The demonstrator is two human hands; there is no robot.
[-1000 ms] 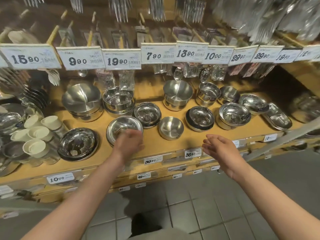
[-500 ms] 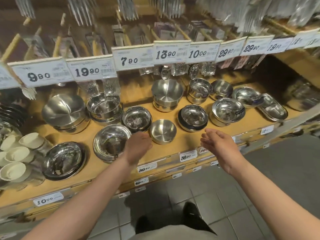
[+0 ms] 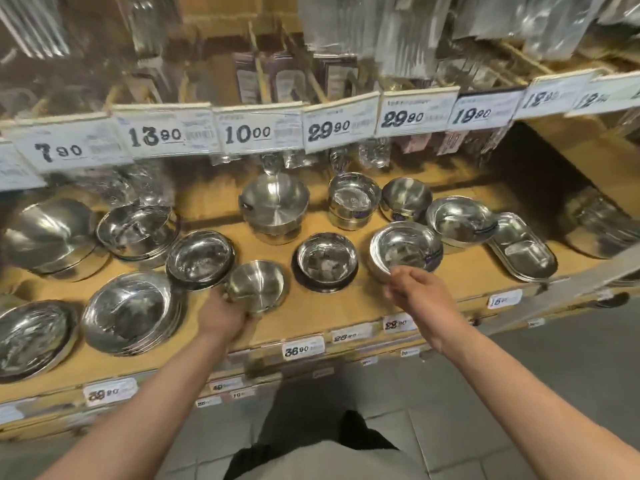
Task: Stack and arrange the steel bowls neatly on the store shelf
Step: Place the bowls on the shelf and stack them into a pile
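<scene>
On the near edge of the wooden shelf [image 3: 346, 317], the left hand [image 3: 221, 315] grips a small steel bowl [image 3: 258, 284] by its near rim, fingers curled around it. Just left of it sits a dark-rimmed bowl stack [image 3: 200, 259]; to the right, a black-based bowl [image 3: 325, 261]. The right hand [image 3: 420, 294] hovers at the near rim of a wide bowl [image 3: 405, 249], fingers loosely curled, holding nothing.
</scene>
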